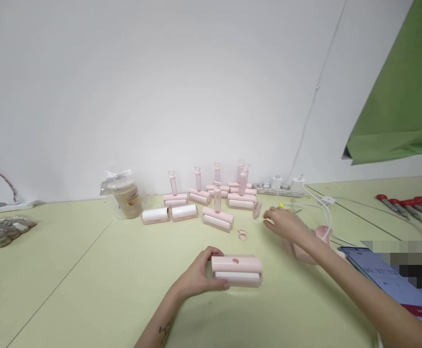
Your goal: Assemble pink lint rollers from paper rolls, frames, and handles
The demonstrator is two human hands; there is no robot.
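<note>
My left hand (pixel 202 273) is wrapped round the left end of a pink lint roller head (pixel 236 265), which lies on the table with a white roll showing in its slot and a round hole on top. My right hand (pixel 281 221) reaches out over the table, fingers a little apart and bent, with nothing visible in them. Just left of its fingertips lies a loose pink translucent handle tube (pixel 257 210). A small pink ring-shaped cap (pixel 242 234) sits between my hands. Behind, several pink lint rollers (pixel 218 218) stand with their handles upright.
Two white rolls (pixel 184 212) lie left of the rollers, beside a bagged drink cup (pixel 127 198). A power strip (pixel 279 190) with white cables runs along the wall. Pink parts (pixel 307 253) are partly under my right forearm. A phone (pixel 377 275) and red-handled screwdrivers (pixel 414 208) lie right.
</note>
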